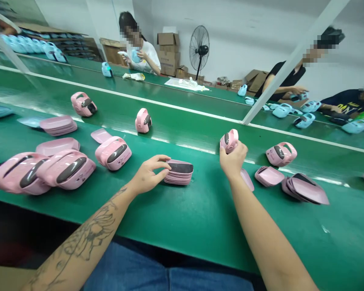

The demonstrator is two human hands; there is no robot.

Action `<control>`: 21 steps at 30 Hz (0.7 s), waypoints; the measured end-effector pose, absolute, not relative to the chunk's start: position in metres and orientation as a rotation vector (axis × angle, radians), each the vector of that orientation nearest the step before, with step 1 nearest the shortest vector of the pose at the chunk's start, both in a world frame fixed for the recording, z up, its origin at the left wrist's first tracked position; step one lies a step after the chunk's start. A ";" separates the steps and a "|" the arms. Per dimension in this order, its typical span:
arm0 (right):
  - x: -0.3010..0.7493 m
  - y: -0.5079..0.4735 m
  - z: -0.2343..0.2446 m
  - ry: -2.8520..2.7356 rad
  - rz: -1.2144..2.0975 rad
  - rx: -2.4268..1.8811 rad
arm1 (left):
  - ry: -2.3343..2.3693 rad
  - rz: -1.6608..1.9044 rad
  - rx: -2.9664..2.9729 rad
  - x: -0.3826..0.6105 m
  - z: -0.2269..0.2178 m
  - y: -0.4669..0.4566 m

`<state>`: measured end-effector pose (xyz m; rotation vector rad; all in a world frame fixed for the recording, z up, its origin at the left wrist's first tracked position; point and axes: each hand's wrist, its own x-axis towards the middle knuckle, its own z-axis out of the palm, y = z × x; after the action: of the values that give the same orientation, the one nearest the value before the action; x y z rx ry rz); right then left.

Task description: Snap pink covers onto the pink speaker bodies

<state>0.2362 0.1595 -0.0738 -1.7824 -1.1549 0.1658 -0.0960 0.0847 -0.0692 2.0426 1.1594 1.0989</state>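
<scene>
My right hand (233, 159) is shut on a small pink plastic housing (229, 141) with a dark oval panel. My left hand (148, 174) stands open, its fingertips at the edge of a stack of flat pink shells (178, 172), and I cannot tell if they touch it. Further left lie several larger pink housings, one (113, 153) closest to my left hand. A loose pink shell (247, 179) sits under my right wrist. To the right are a pink housing (281, 154) and a fanned pile of shells (305, 188).
All this lies on a green belt (291, 230), with a white rail (157, 109) behind it and more pink housings (83, 104) beyond. Past a second green belt (182, 91), co-workers (141, 52) handle blue housings. Cardboard boxes (168, 52) and a pedestal fan (199, 50) stand by the wall.
</scene>
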 end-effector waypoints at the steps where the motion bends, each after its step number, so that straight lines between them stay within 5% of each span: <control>1: 0.231 0.144 -0.072 -1.216 0.214 -1.720 | 1.156 1.110 2.032 -0.096 -0.069 0.085; 13: 0.173 0.037 -0.061 -1.220 1.142 -1.354 | 1.060 1.347 2.073 -0.084 -0.050 0.070; 21: 0.170 0.043 -0.069 -1.091 1.318 -1.214 | 1.145 1.195 2.078 -0.089 -0.072 0.064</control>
<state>0.1700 0.0433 -0.0687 -1.2135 -1.0913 1.3181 -0.0891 0.0640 -0.0717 2.0780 1.1449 1.1954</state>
